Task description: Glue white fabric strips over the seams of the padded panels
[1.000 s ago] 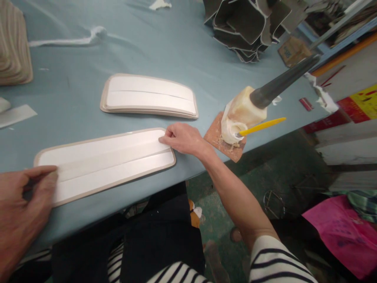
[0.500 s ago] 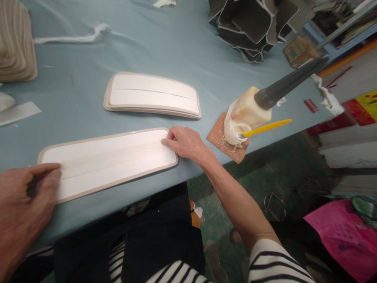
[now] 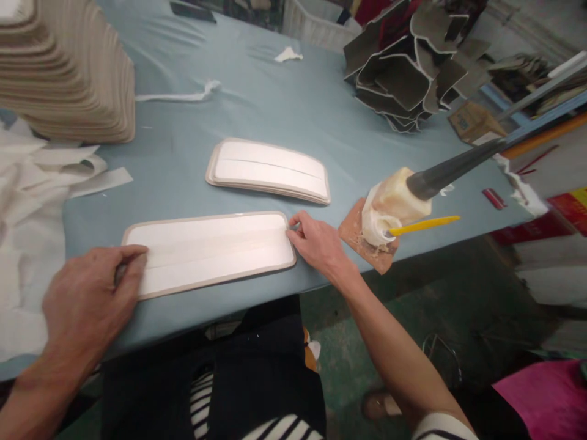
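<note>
A long flat panel with rounded corners lies on the table before me, white on top with a beige rim. Along its middle runs a pale cream fabric strip. My left hand is at the panel's left end, thumb and forefinger closed on the strip's end there. At the right end, my right hand has its fingertips pinched together by the rim; what lies between them is hidden. Just behind is a small stack of similar shorter panels, the top one white with a lengthwise line.
A glue pot with a yellow-handled brush stands on a brown board, beside a dark-handled mallet. Tall beige stacked panels and white fabric scraps are left. Dark curved pieces lie far right.
My view has shifted left, so everything sits further right in it. My right hand's fingertips have moved from the panel's top surface out to its right rim. The left hand stays at the left end.
</note>
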The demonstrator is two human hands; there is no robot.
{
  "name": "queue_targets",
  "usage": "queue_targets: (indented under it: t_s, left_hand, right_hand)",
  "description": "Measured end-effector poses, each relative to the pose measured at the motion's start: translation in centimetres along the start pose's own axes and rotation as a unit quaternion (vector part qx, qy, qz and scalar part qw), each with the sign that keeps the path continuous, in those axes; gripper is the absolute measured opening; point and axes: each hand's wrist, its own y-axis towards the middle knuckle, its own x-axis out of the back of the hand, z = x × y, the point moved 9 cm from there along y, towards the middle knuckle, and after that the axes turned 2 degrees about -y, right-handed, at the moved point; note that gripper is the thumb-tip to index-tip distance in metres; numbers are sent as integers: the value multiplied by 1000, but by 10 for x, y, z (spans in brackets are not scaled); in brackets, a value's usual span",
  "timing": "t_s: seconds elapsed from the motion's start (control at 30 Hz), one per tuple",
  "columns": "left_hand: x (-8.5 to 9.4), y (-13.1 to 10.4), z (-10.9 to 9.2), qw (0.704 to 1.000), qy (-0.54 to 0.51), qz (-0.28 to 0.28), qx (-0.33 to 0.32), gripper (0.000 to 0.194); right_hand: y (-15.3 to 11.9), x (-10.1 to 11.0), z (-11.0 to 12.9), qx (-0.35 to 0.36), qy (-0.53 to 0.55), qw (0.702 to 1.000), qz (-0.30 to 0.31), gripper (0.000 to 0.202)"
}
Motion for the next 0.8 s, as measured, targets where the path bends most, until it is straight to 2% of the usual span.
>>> queue_targets:
  t_s: [0.1,0.2,0.33,0.53,0.63,0.7,0.8]
  left_hand:
    - [-1,-2,-2,999,36,-13,-27,72]
    - [-1,-3,-3,998,29,-33,-52,67]
    - [0,-5,-3,997,20,-37,-58,62]
    - [-1,-5,-2,997,18,-41,-63,59]
    - [-2,-5,-2,997,15,-43,-64,59]
    - [-2,-5,-2,997,15,-42,-63,59]
    - [-2,-5,-1,998,17,-35,-53,60]
  right_hand:
    - [-4,16,14,14,1,998,-69,15]
    - [-3,23,46,63,47,991,-112,15]
    - [13,12,101,139,96,979,-112,19]
    - [41,-18,174,267,69,954,-119,24]
    - [48,-39,186,309,33,942,-124,25]
    - [48,-51,184,332,11,935,-122,27]
    - [45,-57,174,370,-11,921,-119,31]
